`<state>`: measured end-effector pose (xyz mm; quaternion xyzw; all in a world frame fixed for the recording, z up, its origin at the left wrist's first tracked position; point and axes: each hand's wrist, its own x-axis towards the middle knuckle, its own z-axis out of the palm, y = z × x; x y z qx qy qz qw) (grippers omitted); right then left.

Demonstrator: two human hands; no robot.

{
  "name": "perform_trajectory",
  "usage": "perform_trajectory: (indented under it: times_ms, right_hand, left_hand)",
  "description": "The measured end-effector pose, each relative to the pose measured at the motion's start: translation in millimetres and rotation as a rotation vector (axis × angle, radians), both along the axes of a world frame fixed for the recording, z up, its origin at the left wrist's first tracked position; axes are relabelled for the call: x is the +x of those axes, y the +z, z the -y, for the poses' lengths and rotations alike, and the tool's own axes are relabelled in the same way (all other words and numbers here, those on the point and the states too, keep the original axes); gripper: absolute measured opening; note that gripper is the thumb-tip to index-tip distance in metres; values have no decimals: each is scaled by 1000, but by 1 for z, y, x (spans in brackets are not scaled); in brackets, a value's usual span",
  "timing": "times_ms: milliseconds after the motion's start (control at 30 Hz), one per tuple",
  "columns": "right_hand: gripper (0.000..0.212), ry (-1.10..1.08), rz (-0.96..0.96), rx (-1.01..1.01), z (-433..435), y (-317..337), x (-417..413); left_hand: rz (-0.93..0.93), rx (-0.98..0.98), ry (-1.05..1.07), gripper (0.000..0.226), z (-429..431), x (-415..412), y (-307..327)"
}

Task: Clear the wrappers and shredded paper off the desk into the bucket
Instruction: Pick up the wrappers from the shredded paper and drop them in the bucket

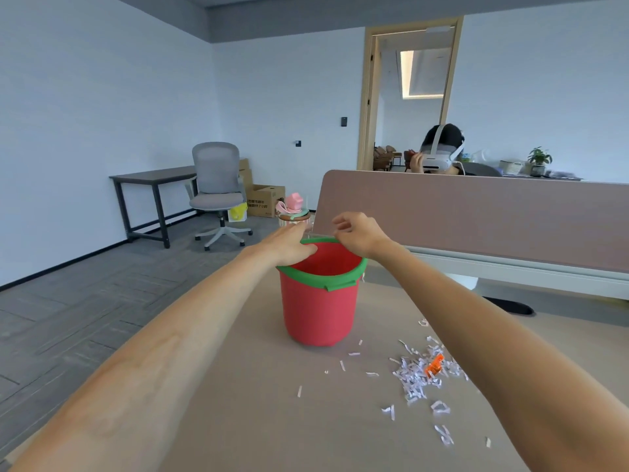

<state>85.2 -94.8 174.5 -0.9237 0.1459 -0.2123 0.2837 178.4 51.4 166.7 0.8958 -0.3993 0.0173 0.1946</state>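
A red bucket [320,311] with a green rim stands upright on the tan desk [265,420], past the middle. My left hand [289,245] grips the rim's far left side, thumb inside the bucket. Over the far right of the rim, my right hand [354,235] has its fingers curled; whether it holds the rim or a thin handle is unclear. A heap of white shredded paper [417,378] lies to the right of the bucket, with stray strips scattered around it. An orange wrapper [435,365] rests in the heap, partly behind my right forearm.
A brown divider panel [476,212] runs along the desk's far right. A jar with pink and green items [293,209] sits behind the bucket. A person wearing a white headset [439,155] sits beyond the divider. An office chair [218,192] and a dark table [153,178] stand at the left.
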Motion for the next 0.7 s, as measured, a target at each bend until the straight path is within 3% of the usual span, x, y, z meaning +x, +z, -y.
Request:
perform_trajectory:
  times_ms: [367, 533, 700]
  right_hand:
    - [33, -67, 34, -37, 18, -5, -80]
    - [36, -200, -62, -51, 51, -30, -154]
    - [36, -327, -203, -43, 98, -75, -227]
  left_hand:
    - [53, -28, -109, 50, 19, -54, 11]
    - [173, -60, -259, 41, 73, -115, -3]
    - [105, 57, -401, 43, 134, -159, -55]
